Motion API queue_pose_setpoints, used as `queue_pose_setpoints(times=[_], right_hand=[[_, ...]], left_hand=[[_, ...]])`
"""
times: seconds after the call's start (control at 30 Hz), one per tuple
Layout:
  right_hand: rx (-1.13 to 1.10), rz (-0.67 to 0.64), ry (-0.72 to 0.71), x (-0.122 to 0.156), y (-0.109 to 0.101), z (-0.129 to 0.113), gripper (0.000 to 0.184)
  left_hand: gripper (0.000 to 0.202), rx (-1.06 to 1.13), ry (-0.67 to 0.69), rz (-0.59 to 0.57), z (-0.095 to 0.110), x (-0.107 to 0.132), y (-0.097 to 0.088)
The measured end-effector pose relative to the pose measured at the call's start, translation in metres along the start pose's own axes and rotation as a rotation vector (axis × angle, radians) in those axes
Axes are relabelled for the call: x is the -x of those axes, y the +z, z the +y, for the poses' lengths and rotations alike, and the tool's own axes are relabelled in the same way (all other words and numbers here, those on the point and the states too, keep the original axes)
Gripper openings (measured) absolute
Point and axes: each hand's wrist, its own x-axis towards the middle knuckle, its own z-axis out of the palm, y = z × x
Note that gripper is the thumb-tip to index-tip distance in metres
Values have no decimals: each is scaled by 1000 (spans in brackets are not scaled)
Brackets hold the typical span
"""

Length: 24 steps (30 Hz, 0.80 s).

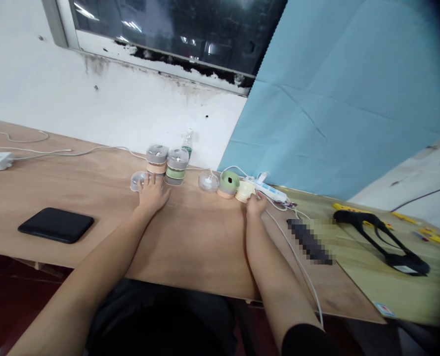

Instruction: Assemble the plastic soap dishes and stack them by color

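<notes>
Head view: open tabletop point(196, 232) separates left hand point(152, 194) and right hand point(256, 203).

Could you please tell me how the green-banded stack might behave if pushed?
The green-banded stack would probably tip or slide apart, being tall, narrow and visibly layered. Its shiny top might be slippery.
</notes>
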Motion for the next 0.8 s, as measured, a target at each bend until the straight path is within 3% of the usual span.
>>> queue_pose_setpoints(times=[0.1, 0.2, 0.3, 0.4, 0.57, 0.73, 0.8], right_hand=[[49, 61, 11, 4, -3, -7, 37], [83, 166, 7, 10, -6, -16, 34], [76, 230, -87, 18, -8, -27, 33], [77, 184, -239, 30, -9, -40, 33], [106, -145, -525, 67, 0, -63, 37], [95, -749, -806, 114, 17, -89, 42], [94, -927, -869, 127, 21, -96, 47]], left_hand=[[63, -45, 41, -117, -1, 1, 3], [60, -6, 161, -141, 15, 7, -1], [59, 151, 325, -163, 37, 15, -6], [57, 211, 440, -151, 47, 19, -8], [69, 157, 398, -227, 33, 16, -1], [77, 234, 345, -341, 23, 13, 4], [81, 244, 313, -352, 22, 12, 6]])
